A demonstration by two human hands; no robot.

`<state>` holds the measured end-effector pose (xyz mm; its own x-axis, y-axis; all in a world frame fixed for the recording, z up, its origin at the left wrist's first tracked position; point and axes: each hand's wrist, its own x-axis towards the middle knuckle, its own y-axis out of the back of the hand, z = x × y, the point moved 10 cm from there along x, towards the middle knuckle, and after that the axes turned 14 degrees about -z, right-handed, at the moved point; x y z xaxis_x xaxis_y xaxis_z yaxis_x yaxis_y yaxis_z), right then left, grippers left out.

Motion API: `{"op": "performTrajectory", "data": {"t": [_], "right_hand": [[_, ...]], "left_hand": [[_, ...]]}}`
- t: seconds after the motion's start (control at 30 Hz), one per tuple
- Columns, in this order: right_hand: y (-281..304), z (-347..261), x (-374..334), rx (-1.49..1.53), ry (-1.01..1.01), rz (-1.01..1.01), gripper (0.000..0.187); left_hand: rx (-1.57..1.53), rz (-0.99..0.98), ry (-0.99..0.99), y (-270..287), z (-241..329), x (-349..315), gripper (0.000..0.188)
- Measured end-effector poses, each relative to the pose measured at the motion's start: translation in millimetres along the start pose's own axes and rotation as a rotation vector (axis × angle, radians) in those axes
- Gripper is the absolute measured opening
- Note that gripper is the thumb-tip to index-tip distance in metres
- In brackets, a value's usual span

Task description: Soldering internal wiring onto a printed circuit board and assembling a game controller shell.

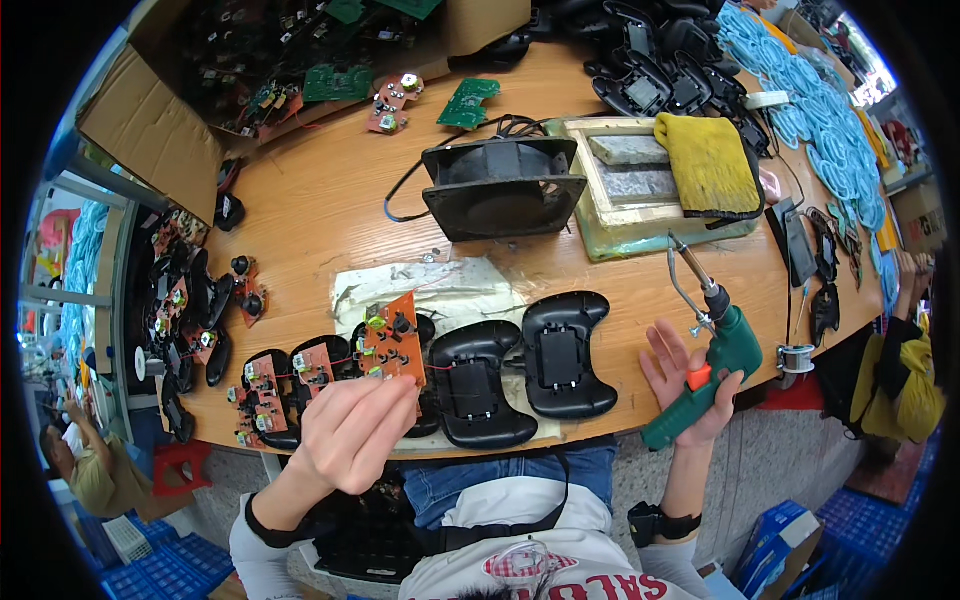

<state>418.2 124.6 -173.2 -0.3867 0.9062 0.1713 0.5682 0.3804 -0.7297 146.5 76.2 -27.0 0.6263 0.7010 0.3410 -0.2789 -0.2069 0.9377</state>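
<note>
My left hand (352, 432) pinches the lower edge of an orange circuit board (398, 345) and holds it tilted over a row of black game controller shells. The board carries a black joystick and small components. A red wire runs from it to the shell (478, 385) beside it; another shell (568, 355) lies to the right. More orange boards (268, 392) rest on shells at the left. In my right hand (708, 412) is a green soldering gun (735, 345) with an orange trigger, its metal tip pointing up and away; some fingers are stretched out.
A black fan (505, 188) stands mid-table. Right of it, a yellow cloth (708, 165) lies over a framed tray (590, 205). An open carton (150, 130) holds green boards at the back left. Black shells and light-blue cables (825, 120) are heaped at the back right. A wire spool (797, 360) sits at the right edge.
</note>
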Motion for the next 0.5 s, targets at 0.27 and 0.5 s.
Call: {"op": "performTrajectory", "data": {"t": [0.27, 0.5], "right_hand": [[2, 1, -2, 0.025, -0.002, -0.026, 0.053], [2, 2, -2, 0.031, -0.007, -0.031, 0.055]], "left_hand": [[-0.088, -0.145, -0.267, -29, 57, 5, 0.013], [-0.295, -0.274, -0.014, -71, 63, 10, 0.016]]}}
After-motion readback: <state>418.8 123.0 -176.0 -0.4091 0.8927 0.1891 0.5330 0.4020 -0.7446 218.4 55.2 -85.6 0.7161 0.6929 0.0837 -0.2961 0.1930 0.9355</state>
